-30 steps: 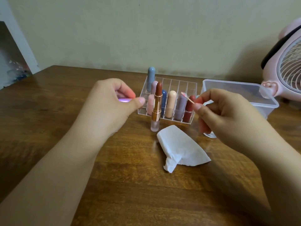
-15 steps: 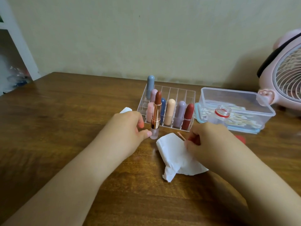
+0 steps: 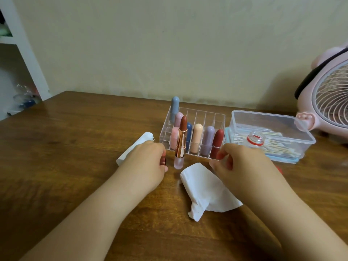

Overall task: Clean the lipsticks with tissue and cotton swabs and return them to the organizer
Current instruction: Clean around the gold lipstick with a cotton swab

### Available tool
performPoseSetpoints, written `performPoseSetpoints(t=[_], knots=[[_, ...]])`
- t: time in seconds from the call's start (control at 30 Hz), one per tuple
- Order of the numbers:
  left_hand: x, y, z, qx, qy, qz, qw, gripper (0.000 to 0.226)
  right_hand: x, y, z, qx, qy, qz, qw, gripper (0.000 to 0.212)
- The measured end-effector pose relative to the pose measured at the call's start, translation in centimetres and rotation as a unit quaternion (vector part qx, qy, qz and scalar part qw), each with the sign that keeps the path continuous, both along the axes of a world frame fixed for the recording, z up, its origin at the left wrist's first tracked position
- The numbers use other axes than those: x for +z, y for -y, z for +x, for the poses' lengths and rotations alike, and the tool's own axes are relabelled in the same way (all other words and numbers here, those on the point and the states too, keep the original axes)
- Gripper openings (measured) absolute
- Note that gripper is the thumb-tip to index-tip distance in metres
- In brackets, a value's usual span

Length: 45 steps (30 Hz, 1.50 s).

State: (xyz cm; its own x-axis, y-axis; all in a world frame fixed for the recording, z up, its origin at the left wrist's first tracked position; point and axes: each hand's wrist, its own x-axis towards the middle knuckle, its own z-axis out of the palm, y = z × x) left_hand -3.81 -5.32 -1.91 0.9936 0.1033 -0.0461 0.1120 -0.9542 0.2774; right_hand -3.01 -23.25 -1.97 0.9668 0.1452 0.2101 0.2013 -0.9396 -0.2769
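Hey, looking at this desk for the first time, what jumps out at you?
An uncapped brown-red lipstick stands upright on the table, just in front of the clear organizer of pastel capped lipsticks. Both hands flank it, above a crumpled tissue. A pink fan sits far right.

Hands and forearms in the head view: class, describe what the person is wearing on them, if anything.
Both forearms are bare up to the frame edge: no sleeves show. The left hand and right hand wear no gloves, and no watch or bracelet shows at either wrist. No rings are visible on the fingers, though some are hidden.
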Motion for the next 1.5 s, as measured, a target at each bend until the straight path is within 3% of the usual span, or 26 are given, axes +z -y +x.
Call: performPoseSetpoints(t=[0.17, 0.33, 0.47, 0.67, 0.8, 0.87, 1.03, 1.17, 1.3, 1.5], knots=[[-1.0, 0.5, 0.2, -0.002, 0.084, -0.137, 0.987, 0.046, 0.2, -0.6, -0.5, 0.036, 0.026, 0.089, 0.995, 0.024], [-1.1, 1.2, 0.4, -0.004, 0.127, -0.165, 0.978, 0.014, 0.5, -0.9, -0.8, 0.066, 0.038, 0.168, 0.983, 0.028], [-0.8, 1.6, -0.3, -0.016, 0.146, -0.215, 0.965, 0.014, 0.4, -0.9, -0.8, 0.11, 0.03, 0.237, 0.965, 0.041], [-0.2, 2.0, -1.8, -0.09, 0.131, -0.306, 0.939, 0.029, 0.9, -1.0, -1.3, 0.179, 0.044, 0.362, 0.914, 0.017], [-0.3, 1.7, -1.9, -0.127, 0.096, -0.382, 0.91, 0.023, 0.8, -0.6, -1.2, 0.207, 0.036, 0.409, 0.888, 0.021], [-0.2, 1.4, -1.8, -0.166, 0.06, -0.422, 0.889, 0.015, 0.9, -0.2, -1.0, 0.224, 0.008, 0.441, 0.869, 0.024], [0.0, 1.4, -2.1, -0.223, -0.034, -0.536, 0.813, 0.032, 2.0, 0.4, -1.2, 0.273, -0.083, 0.542, 0.791, 0.031], [-0.3, 1.5, -1.8, -0.218, -0.019, -0.521, 0.825, 0.053, 1.9, 0.1, -1.4, 0.269, -0.062, 0.529, 0.803, 0.027], [-0.5, 1.4, -1.7, -0.206, -0.006, -0.525, 0.826, 0.037, 1.9, 0.0, -1.4, 0.253, -0.072, 0.54, 0.8, 0.03], [-0.6, 1.5, -1.6, -0.219, 0.0, -0.543, 0.81, 0.058, 2.0, 0.0, -1.5, 0.256, -0.056, 0.525, 0.81, 0.026]])
